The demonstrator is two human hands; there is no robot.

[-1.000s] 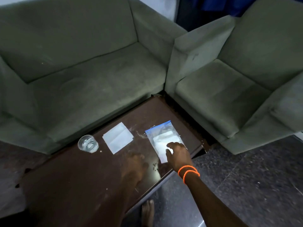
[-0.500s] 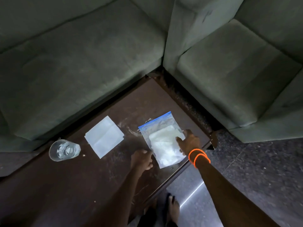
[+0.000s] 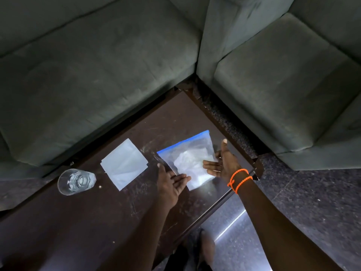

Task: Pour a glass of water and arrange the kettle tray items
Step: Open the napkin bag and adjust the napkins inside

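Zip bag (image 3: 192, 159) w/ blue seal strip, white contents, flat on dark table (image 3: 97, 222) near its right corner. Left hand (image 3: 172, 182) open, palm up, fingertips at bag's near-left edge; right hand (image 3: 224, 163) open, fingers spread, resting on bag's right side. Neither gripping. White napkin (image 3: 125, 163) left of bag, apart. Glass (image 3: 75, 181) w/ water further left. Orange bands (image 3: 239, 178) on right wrist.

Brightness: dim indoor scene, colours muted and greyish.
Glare: a bright streak on the polished floor (image 3: 232, 225); soft sheen on the dark table (image 3: 109, 218) near its front edge.
Shadows: deep along the sofa (image 3: 88, 75) base.
Focus: slightly soft overall, grainy.
Distortion: wide-angle bending toward the edges.
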